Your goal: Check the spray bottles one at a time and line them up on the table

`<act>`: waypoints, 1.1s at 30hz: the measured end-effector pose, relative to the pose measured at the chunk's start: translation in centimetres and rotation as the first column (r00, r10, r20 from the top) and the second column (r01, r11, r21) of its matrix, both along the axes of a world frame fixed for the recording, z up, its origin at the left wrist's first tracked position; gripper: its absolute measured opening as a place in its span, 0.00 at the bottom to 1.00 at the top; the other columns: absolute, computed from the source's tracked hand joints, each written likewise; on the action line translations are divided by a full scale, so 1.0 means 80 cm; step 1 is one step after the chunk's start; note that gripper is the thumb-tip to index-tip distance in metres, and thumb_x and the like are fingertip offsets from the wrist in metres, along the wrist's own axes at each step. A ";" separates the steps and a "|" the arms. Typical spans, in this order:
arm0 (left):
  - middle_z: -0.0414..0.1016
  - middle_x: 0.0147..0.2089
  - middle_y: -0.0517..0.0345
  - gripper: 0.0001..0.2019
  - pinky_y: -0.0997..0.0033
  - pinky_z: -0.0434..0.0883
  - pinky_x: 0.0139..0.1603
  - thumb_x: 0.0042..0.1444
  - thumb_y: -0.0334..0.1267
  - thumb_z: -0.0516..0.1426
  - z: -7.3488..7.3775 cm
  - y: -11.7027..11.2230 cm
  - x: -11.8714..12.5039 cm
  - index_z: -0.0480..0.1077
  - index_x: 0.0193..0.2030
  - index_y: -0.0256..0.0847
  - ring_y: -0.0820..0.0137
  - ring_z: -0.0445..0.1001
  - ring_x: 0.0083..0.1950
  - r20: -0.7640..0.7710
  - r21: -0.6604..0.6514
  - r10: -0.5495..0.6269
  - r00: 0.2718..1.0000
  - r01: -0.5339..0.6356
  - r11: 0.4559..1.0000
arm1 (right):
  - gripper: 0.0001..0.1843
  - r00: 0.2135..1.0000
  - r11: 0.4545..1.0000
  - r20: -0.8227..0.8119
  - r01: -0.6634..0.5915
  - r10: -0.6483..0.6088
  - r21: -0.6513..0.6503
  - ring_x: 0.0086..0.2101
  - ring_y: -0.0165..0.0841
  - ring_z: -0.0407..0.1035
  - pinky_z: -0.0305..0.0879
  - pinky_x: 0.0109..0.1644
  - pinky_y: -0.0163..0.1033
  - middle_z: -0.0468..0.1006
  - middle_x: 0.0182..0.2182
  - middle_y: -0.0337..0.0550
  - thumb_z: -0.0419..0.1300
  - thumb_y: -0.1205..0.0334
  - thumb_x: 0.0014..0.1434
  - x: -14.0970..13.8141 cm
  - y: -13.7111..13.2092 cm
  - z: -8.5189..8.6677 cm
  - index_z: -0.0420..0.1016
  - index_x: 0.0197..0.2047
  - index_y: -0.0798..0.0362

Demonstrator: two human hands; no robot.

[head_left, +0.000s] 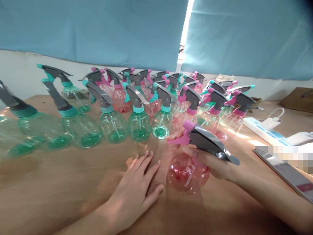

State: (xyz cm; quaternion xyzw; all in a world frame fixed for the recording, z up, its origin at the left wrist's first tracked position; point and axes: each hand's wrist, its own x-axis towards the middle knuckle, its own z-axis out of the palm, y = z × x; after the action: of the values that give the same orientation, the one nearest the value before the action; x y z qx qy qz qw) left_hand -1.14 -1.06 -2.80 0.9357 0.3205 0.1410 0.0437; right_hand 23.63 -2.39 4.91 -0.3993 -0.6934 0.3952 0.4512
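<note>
My right hand is wrapped round the neck of a pink spray bottle, just below its grey and pink trigger head. The bottle tilts, its round clear-pink body low over the table and a thin tube showing inside. My left hand lies palm down to the left of that bottle, fingers stretched out and holding nothing. Beyond both hands stands a row of spray bottles, among them a green one and another green one with teal collars. Pink-collared bottles continue the row to the right.
Several more green and pink spray bottles crowd behind the front row on the wooden table. At the right are a white power strip with plugs and a flat metal bar. Blue curtains hang behind.
</note>
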 end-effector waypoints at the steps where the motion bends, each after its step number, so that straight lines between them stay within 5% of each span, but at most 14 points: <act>1: 0.56 0.71 0.41 0.27 0.43 0.59 0.65 0.68 0.53 0.48 0.000 0.000 0.000 0.61 0.67 0.39 0.50 0.56 0.70 0.000 0.002 0.000 1.000 0.000 1.000 | 0.11 1.000 1.000 0.002 -0.003 0.003 -0.004 0.19 0.28 0.61 0.60 0.23 0.35 0.69 0.22 0.33 0.60 0.59 0.61 0.000 0.000 0.000 0.73 0.48 0.45; 14: 0.56 0.71 0.44 0.27 0.45 0.58 0.66 0.68 0.53 0.48 -0.001 0.000 0.001 0.61 0.67 0.41 0.50 0.56 0.70 0.016 -0.001 -0.001 1.000 0.001 1.000 | 0.10 0.997 0.998 0.057 0.056 -0.057 0.020 0.19 0.29 0.59 0.59 0.23 0.36 0.67 0.21 0.32 0.60 0.57 0.61 0.000 0.000 0.002 0.74 0.47 0.45; 23: 0.56 0.71 0.44 0.27 0.45 0.58 0.66 0.68 0.53 0.49 0.000 0.000 0.001 0.61 0.68 0.40 0.51 0.56 0.70 0.007 -0.012 0.006 1.000 -0.006 1.000 | 0.02 0.974 0.983 0.131 0.179 -0.184 0.048 0.22 0.30 0.63 0.64 0.26 0.37 0.67 0.22 0.34 0.60 0.62 0.58 -0.002 -0.005 0.006 0.72 0.33 0.48; 33: 0.57 0.71 0.44 0.27 0.46 0.58 0.66 0.68 0.53 0.48 0.000 0.000 0.002 0.62 0.67 0.41 0.51 0.56 0.70 0.008 -0.001 0.006 1.000 -0.006 1.000 | 0.05 0.984 0.995 0.148 0.089 -0.095 0.050 0.28 0.33 0.68 0.69 0.35 0.40 0.69 0.25 0.35 0.58 0.67 0.57 0.006 -0.003 0.011 0.71 0.31 0.48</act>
State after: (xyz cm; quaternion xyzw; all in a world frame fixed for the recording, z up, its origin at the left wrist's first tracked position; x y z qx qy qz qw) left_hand -0.98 -1.04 -2.83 0.9342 0.3231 0.1445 0.0452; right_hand 24.10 -2.61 5.81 -0.4497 -0.7147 0.3276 0.4239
